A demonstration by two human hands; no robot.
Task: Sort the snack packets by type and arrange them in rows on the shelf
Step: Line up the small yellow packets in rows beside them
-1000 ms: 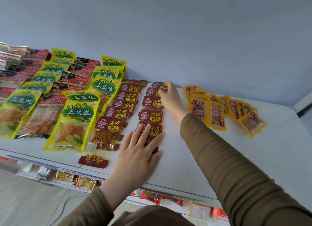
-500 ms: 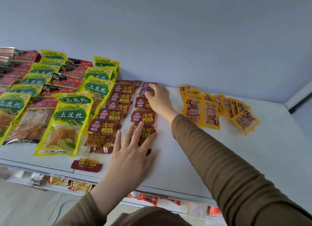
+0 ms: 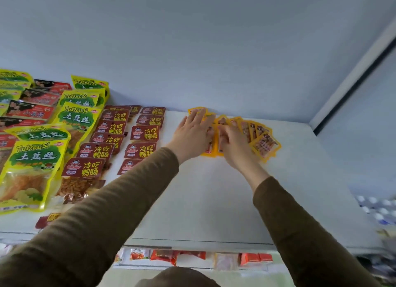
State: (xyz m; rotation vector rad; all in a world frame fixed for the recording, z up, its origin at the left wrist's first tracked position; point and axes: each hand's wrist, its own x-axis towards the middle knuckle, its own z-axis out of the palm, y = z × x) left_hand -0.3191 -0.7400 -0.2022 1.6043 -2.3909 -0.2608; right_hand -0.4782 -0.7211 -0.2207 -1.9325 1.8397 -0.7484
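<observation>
- Both hands sit on the orange packets (image 3: pixel 265 144), a loose fan near the back wall (image 3: pixel 214 51), right of centre on the white shelf (image 3: pixel 214 201).
- Left hand (image 3: pixel 192 132): fingers straight and flat, pressing on the leftmost orange packets. Nothing gripped.
- Right hand (image 3: pixel 232 143): fingers bent down onto the middle of the fan. It may be pinching an edge; blur and angle hide it, so I cannot tell.
- Step in hand, as I judge it: squaring the orange fan into a row.
- To do it well: keep the left palm as an anchor on the end packet, slide the splayed ones under the right fingertips until the edges run parallel, overlap even. These pouches look slick and light; push flat, do not lift, or the neighbours will skate.
- Align the row with the dark red packets (image 3: pixel 144 134), which already stand in two overlapping columns just left of the left hand, apart from the orange group.
- Further left: yellow-green packets (image 3: pixel 34 156) in columns, with red-and-black packets (image 3: pixel 30 111) in between them.
- One small dark red label (image 3: pixel 46 220) lies alone at the front edge, out of any row.
- Shelf holds all sorted stock; its right half is bare surface.
- Lower shelf (image 3: pixel 192 259), seen below the front lip: mixed red, white and pale packets, too blurred to identify.
</observation>
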